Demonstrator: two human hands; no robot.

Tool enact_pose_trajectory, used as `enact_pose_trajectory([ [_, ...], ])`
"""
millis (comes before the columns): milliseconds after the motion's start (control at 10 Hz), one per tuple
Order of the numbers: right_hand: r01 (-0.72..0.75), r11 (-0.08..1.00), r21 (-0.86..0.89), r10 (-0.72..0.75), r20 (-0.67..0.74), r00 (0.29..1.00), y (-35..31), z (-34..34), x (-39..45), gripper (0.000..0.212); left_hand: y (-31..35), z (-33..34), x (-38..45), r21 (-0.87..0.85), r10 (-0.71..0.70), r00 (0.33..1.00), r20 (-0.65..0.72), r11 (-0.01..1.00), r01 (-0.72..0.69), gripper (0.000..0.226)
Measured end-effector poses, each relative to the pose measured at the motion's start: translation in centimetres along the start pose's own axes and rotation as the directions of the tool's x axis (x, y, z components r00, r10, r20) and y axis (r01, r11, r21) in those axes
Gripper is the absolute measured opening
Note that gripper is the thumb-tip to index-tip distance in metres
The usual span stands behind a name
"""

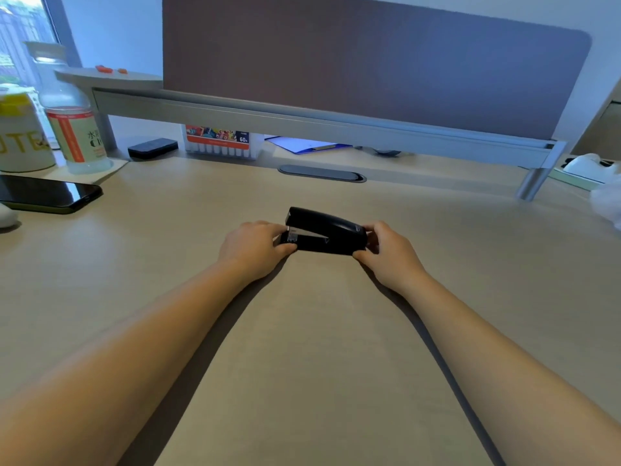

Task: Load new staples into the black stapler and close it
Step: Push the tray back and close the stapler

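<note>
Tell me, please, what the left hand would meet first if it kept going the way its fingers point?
The left hand points rightward at the near end of the black stapler, which it already touches. So it would press against the stapler first; beyond that sits the right hand at the other end.

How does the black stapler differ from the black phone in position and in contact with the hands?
The stapler lies mid-desk, held at both ends by the left hand and the right hand; the phone lies at the left edge, untouched. The stapler is chunky and matte; the phone is flat and glossy. Both are black and rest on the desk.
</note>
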State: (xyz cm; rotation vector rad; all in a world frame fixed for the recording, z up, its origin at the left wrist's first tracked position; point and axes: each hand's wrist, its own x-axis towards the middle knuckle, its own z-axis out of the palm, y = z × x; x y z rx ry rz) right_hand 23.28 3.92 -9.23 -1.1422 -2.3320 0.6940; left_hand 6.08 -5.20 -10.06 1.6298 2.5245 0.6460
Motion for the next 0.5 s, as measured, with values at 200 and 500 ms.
enact_pose_trajectory([
  [200, -0.031, 0.999, -0.025, 0.030, -0.035, 0.999, 0.8, 1.2, 6.3, 0.039, -0.4, 1.0, 6.2, -0.059, -0.039, 0.999, 0.016, 0.997, 0.040, 0.041],
  [500, -0.066, 0.996, -0.054, 0.062, -0.078, 0.995, 1.9, 2.4, 12.0, 0.044, -0.5, 2.0, 11.9, -0.042, -0.042, 0.999, 0.004, 0.998, 0.042, 0.043],
])
